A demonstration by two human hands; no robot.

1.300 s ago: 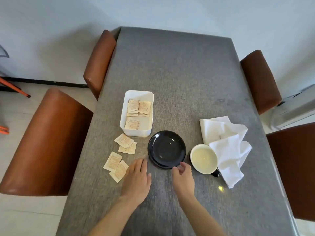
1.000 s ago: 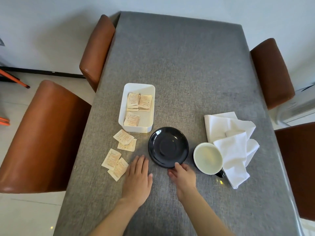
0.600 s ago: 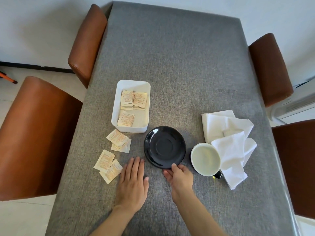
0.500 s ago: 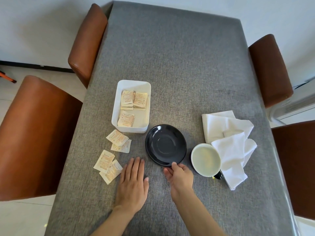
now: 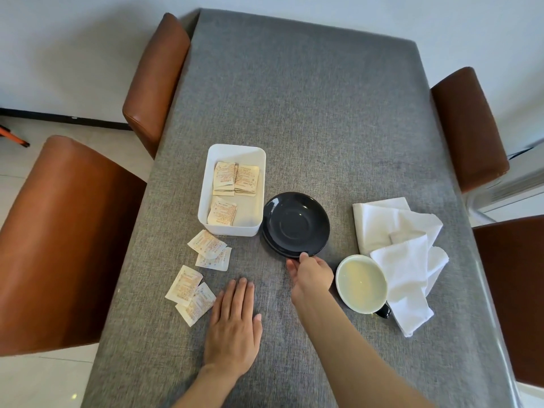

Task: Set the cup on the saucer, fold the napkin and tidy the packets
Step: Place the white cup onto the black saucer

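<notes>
A black saucer [image 5: 295, 224] sits tilted in the middle of the grey table, its left edge against a white tray [image 5: 205, 187]. My right hand [image 5: 310, 274] pinches the saucer's near rim. A cup [image 5: 361, 284] with a pale inside and a black handle stands upright just right of that hand. A crumpled white napkin [image 5: 397, 248] lies to the cup's right, partly over its rim. Several loose packets [image 5: 200, 269] are scattered left of the saucer, and more lie inside the tray. My left hand [image 5: 234, 322] rests flat on the table, fingers together, beside the nearest packets.
The grey table [image 5: 294, 98] stretches far ahead. Two brown chairs [image 5: 59, 237] stand along the left side and two more brown chairs [image 5: 471, 128] along the right. A white appliance [image 5: 512, 184] sits on the floor at the right.
My right hand has gripped the saucer's near rim and pushed it away and leftward, up against the tray. The left hand stays flat in place.
</notes>
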